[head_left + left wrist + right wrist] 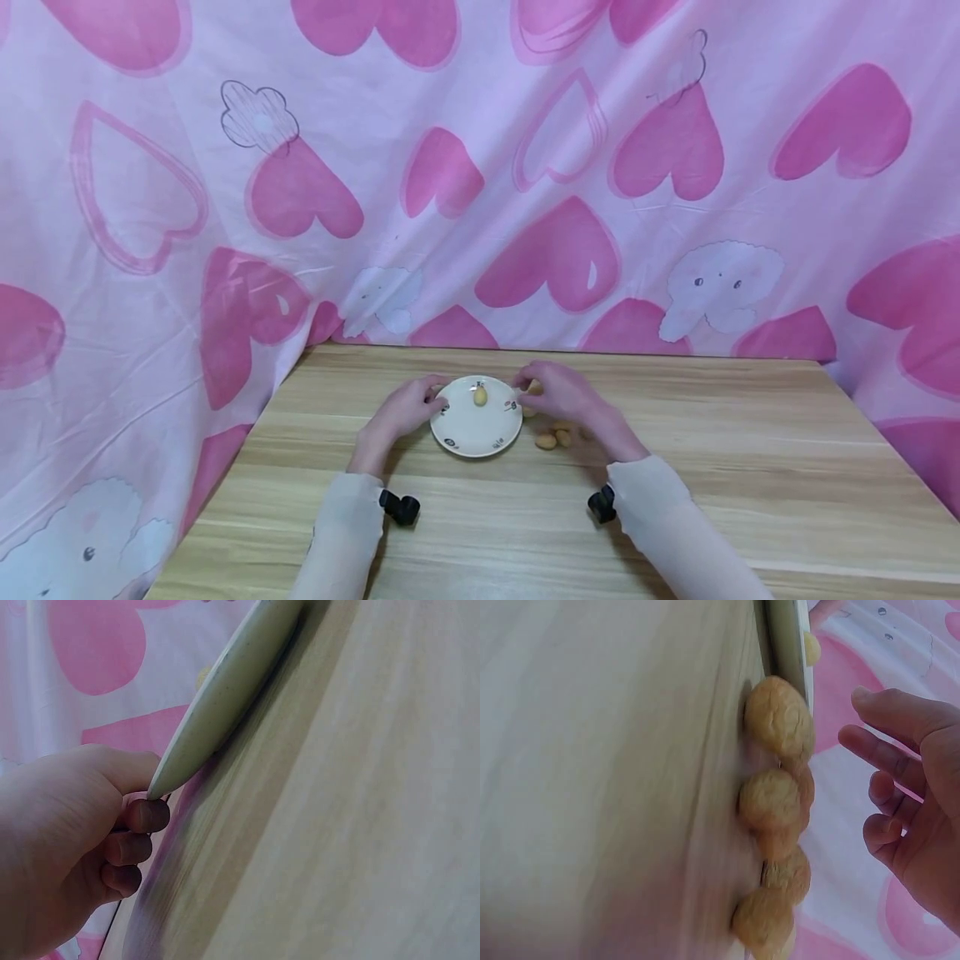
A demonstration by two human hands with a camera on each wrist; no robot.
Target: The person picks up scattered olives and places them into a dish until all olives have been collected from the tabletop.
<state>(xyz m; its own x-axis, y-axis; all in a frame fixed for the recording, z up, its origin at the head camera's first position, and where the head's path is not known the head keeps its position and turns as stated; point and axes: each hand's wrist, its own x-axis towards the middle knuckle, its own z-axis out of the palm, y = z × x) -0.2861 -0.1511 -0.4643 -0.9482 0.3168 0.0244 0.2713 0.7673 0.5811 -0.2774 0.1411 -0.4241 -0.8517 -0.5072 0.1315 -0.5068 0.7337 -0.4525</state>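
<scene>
left hand pinching plate towards tabletop's far edge; right hand empty, fingers parted. advise gripping walnuts singly.

The right fingers hang apart from walnuts clustered beside the plate.
</scene>
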